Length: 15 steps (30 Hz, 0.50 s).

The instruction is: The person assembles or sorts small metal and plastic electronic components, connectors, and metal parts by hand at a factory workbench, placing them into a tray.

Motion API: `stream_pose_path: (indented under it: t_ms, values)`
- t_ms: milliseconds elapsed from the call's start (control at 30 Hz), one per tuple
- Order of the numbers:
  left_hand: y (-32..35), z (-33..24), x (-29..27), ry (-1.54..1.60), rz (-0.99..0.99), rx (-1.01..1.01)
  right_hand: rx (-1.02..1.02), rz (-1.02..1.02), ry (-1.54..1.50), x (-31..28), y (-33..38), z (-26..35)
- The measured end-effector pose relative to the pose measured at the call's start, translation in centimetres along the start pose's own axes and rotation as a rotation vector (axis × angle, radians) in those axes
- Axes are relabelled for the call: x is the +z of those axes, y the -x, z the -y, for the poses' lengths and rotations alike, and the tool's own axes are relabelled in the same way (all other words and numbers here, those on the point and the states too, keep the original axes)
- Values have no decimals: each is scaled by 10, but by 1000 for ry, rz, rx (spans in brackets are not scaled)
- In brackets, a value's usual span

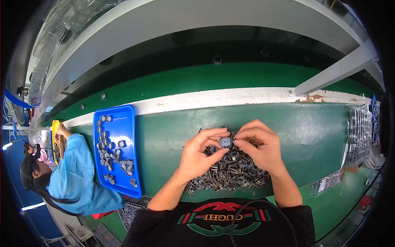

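Note:
My left hand [197,154] pinches a small rounded grey plastic part [225,142] between thumb and fingers, its flat face turned up. Close beside it, my right hand [263,148] has its thumb and forefinger pressed together at the part's right edge. Whatever lies between those fingertips is too small to make out. Under both hands spreads a pile of small dark pieces with metal pins [230,177]. To the left, a blue tray [137,164] holds several loose grey parts [106,154] like the one in my left hand.
At far left a co-worker in a blue top [78,168] handles things at a yellow tray [54,133]. Stacked clear plastic trays [358,136] stand at the right. A white rail [185,101] crosses the green table [168,123], with a white post [337,70] rising at right.

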<state>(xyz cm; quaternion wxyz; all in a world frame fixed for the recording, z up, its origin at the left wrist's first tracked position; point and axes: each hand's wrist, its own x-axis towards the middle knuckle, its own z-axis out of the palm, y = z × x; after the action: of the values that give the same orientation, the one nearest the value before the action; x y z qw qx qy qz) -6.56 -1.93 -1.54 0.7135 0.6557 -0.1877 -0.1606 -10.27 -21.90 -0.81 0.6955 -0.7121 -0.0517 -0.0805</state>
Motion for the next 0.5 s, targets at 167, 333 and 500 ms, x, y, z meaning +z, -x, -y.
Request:
stream_pose_path:
  t_ms: [167,333,500]
  values:
    - [0,-1,-2,89,62,-43,-26,36,54,6,-2,13]
    - [-1,-6,-2,56,73,-35,-288,104,375,6,-5,10]
    - [0,-8,0,64,52,-26,-241,-5,336,13,-1,6]
